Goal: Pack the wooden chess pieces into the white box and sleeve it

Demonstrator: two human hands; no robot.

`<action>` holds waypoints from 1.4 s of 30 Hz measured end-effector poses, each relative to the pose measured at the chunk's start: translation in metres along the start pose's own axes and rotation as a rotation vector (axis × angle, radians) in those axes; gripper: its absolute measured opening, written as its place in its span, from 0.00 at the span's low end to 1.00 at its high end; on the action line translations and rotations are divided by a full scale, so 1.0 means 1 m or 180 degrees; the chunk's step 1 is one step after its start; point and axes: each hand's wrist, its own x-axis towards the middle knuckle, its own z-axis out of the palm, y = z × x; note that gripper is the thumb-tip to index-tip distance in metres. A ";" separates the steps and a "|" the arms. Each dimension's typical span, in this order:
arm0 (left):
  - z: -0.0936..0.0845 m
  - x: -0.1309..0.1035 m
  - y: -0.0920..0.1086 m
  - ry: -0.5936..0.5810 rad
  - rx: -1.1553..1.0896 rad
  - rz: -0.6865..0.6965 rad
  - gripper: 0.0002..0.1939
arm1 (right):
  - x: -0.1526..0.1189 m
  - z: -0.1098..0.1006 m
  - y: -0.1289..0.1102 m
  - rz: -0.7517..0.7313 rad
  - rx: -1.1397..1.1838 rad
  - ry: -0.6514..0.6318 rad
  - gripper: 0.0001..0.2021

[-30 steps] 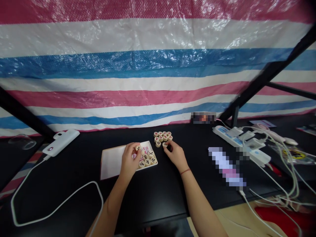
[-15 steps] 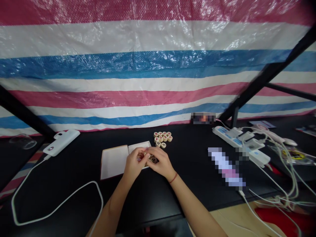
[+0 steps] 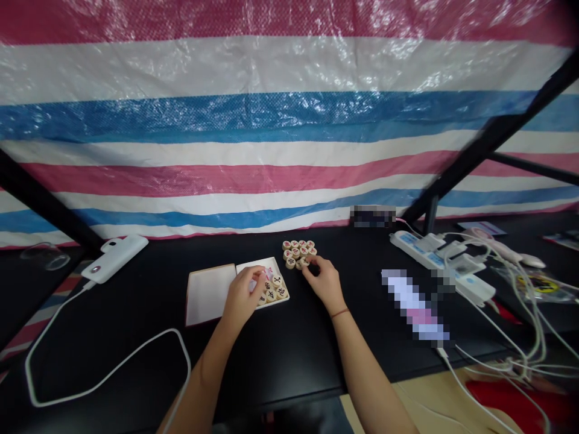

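My right hand [image 3: 326, 283] pinches a round wooden Chinese chess piece [image 3: 304, 263] with a dark character, at the front right of a cluster of pieces. Those other Chinese chess pieces [image 3: 295, 245] stand on the table in close rows, most with red characters. My left hand [image 3: 243, 293] is over the open white box [image 3: 256, 263], its fingers curled together. By its fingertips shows a pinkish-white filmy scrap [image 3: 269, 271]; what the fingers grip is partly hidden. Inside the box, several pieces with dark characters [image 3: 271, 295] lie face up beside that hand.
Left of the box lies its open lid [image 3: 209, 294]. A white power bank [image 3: 115, 259] with a looping cable [image 3: 106, 386] occupies the left side. To the right are a blurred-out phone-like object [image 3: 414, 304] and a power strip [image 3: 441, 265] with plugs and tangled cables. A striped sheet [image 3: 253, 181] hangs behind.
My hands were together over the box; my right hand has moved right and away to the piece at the cluster's front. My left hand stays at the box, and its pieces now show.
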 end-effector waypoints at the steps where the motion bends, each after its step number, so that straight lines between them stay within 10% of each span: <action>1: 0.000 0.000 -0.002 -0.0019 0.0051 0.0025 0.09 | 0.000 0.002 0.001 -0.0067 -0.0029 -0.0083 0.09; 7: -0.006 -0.001 -0.001 -0.0723 0.0777 0.0112 0.08 | -0.001 0.014 0.000 -0.0255 -0.0352 -0.0179 0.07; 16: -0.007 -0.004 -0.001 -0.1618 0.1438 0.0029 0.34 | -0.002 0.009 -0.012 -0.0336 -0.0200 0.0192 0.07; 27: -0.010 0.004 -0.006 -0.1062 0.1181 0.0128 0.06 | 0.007 0.030 -0.071 -0.1287 -0.0034 -0.0862 0.12; 42: -0.007 0.006 -0.016 -0.0858 0.1546 -0.0013 0.11 | 0.006 0.044 -0.087 -0.1110 -0.0849 -0.1214 0.05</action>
